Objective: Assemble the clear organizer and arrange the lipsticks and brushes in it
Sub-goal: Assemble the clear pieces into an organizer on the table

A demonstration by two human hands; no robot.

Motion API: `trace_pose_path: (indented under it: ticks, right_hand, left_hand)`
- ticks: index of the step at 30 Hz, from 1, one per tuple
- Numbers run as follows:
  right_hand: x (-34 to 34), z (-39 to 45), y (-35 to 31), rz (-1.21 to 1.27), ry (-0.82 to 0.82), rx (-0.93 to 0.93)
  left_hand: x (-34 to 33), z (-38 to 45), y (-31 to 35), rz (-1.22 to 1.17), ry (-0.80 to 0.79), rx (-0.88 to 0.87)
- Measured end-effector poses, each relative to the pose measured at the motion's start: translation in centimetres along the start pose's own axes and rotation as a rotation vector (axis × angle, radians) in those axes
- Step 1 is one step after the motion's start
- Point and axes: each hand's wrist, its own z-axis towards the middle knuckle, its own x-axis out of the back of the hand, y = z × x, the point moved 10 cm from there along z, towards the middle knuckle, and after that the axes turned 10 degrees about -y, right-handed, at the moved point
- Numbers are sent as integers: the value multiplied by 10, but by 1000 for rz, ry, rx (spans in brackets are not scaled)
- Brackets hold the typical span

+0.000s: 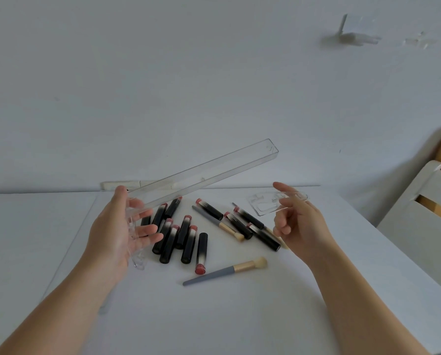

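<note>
1. Between my two hands, above the white worktop (239, 316), I am holding the long clear organizer tray (204, 172) up at a slant, its far end rising away to the right.
2. My left hand (119, 231) is gripping the near end of that tray, thumb up on the top edge and fingers spread underneath; a second clear piece (137, 254) seems to be hanging below my palm, though I cannot tell how it is joined.
3. My right hand (298, 221) is hanging free and holding nothing, fingers loosely curled with the index finger reaching forward.
4. Just beyond my right fingers a small clear insert (268, 204) is lying flat on the worktop.
5. Below and between my hands the lipsticks (178, 237) are lying scattered, black tubes with pink ends, and one gray-handled brush (224, 271) is resting nearest to me, another brush (218, 224) further off among the tubes.
6. To do this step well, I judge I should be steadying the raised far end with my right hand before fitting any part, keeping the tray level so the clear walls are not flexing.
7. I am seeing no legible brand or writing; any print on the tubes is too small to read.
</note>
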Motion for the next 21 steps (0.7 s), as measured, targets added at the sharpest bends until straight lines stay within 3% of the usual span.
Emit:
trace_pose_path:
  ticks: [5,12,17,21]
  right_hand:
    - [-6,-1,-1,32,-18,-10]
    - [-26,-5,-3,192,-262,-26]
    - [-17,-6,-3,-15,-133,7]
    - [-15,-5,-1,-54,-130,14]
  left_hand:
    - [0,0,1,1,-11,-4]
    - [2,0,1,0,-15,-10]
    - [1,0,3,11,-19,-19]
    - [-1,-1,5,37,-23,-32]
